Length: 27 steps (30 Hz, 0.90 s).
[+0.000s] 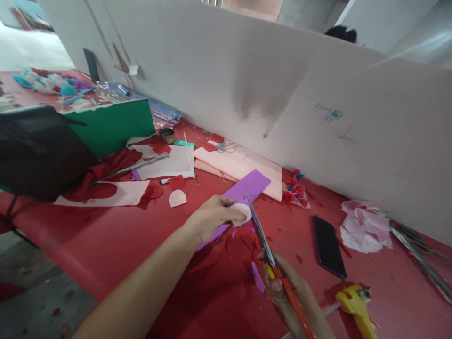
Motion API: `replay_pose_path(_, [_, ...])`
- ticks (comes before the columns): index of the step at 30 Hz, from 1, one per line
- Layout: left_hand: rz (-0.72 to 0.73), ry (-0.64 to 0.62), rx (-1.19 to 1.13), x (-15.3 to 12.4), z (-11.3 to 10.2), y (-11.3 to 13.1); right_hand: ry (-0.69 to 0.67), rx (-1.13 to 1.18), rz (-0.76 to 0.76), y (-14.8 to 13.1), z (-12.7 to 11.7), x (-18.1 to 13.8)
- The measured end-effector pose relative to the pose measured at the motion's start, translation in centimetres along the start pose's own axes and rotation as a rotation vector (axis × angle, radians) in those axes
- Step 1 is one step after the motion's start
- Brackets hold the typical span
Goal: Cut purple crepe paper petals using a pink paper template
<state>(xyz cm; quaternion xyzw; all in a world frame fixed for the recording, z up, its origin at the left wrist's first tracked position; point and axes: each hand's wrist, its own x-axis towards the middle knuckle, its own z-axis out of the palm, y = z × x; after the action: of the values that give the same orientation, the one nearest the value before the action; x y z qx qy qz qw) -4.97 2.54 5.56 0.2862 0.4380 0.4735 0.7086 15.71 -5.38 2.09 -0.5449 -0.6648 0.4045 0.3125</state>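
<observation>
My left hand pinches a small pale pink rounded piece against a purple strip of paper or felt; I cannot tell which material. In my right hand is a pair of scissors with orange handles and a bit of yellow near the pivot. The blades point away from me, with their tips at the right edge of the pale piece and over the purple strip. Red scraps and a small purple scrap lie on the red table below the blades.
A black phone, crumpled pink plastic and a yellow glue gun lie to the right. Left are a pale cut sheet, red cloth pieces and a green box. A white board borders the table's back.
</observation>
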Motion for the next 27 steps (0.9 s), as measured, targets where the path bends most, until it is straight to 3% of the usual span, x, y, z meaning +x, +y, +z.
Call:
replay_pose_path(11, [0.035, -0.021, -0.018, 0.2, -0.4, -0.4, -0.033, -0.026, 0.097, -0.6, -0.3, 0.2])
replay_pose_path(21, [0.074, -0.027, -0.152, 0.0, 0.6, -0.5, -0.024, 0.018, 0.124, -0.2, 0.2, 0.0])
replay_pose_path(27, [0.106, 0.031, -0.157, 0.3, 0.5, -0.9, -0.003, 0.013, 0.132, -0.4, 0.3, 0.1])
